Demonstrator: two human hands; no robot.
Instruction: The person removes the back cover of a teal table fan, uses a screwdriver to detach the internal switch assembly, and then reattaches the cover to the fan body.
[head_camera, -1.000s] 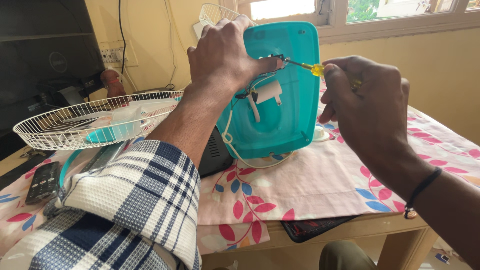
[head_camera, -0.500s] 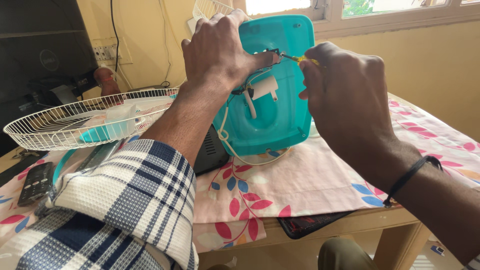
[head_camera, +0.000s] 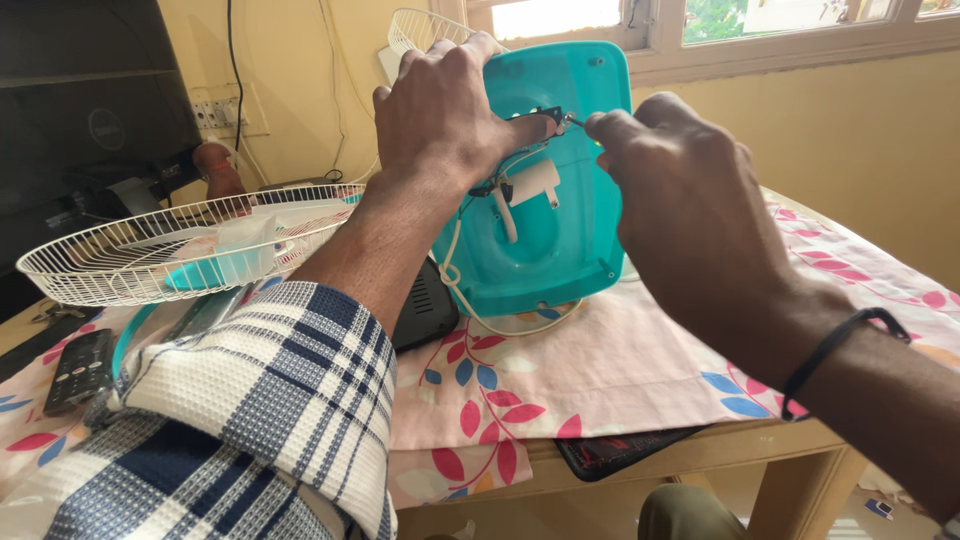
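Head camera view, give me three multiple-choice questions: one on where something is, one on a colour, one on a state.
1. Where is the white wire fan guard?
A. on the table, beside the left arm
B. on the floor
C. hung on the wall

2. What colour is the plastic housing?
A. red
B. teal
C. black

3. How does the housing stand?
A. flat, face down
B. upright, gripped by the left hand
C. boxed

Answers: 1 A, it rests on the flowered cloth. 2 B, its shell is teal. 3 B, the left hand's fingers clasp its top while the right hand works a screwdriver at it.
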